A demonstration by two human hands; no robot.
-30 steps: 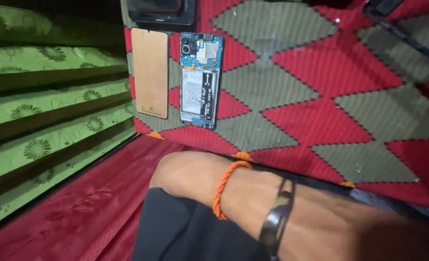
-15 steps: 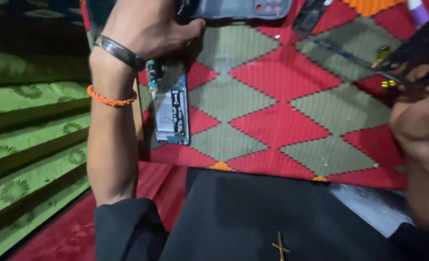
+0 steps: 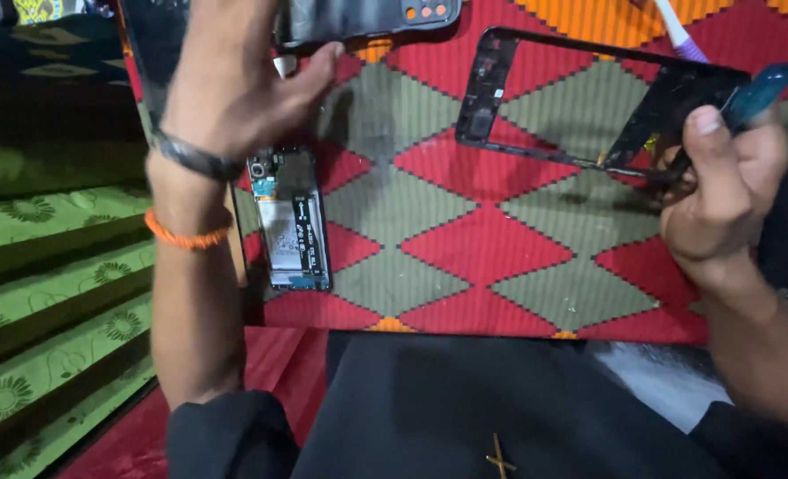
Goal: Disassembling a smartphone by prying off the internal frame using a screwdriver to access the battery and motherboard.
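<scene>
My left hand (image 3: 234, 75) reaches up and grips a dark phone back cover (image 3: 367, 18) at the top edge of the view. Just below that hand an opened phone (image 3: 292, 222) lies on the red and grey patterned mat (image 3: 483, 248), its battery and circuit board showing. My right hand (image 3: 722, 195) holds a black phone middle frame (image 3: 571, 98) by one end, lifted a little above the mat, together with a blue-handled tool (image 3: 758, 93). A dark bangle and an orange thread sit on my left wrist.
A green flower-patterned cloth (image 3: 48, 293) in folds lies to the left of the mat. A black garment (image 3: 465, 408) covers my lap in front. A white and purple stick-like item (image 3: 678, 27) lies at the top right.
My left arm has gone from lying low across the view to reaching up for the back cover. My right hand has come in holding the black frame. The tan panel beside the opened phone is now hidden.
</scene>
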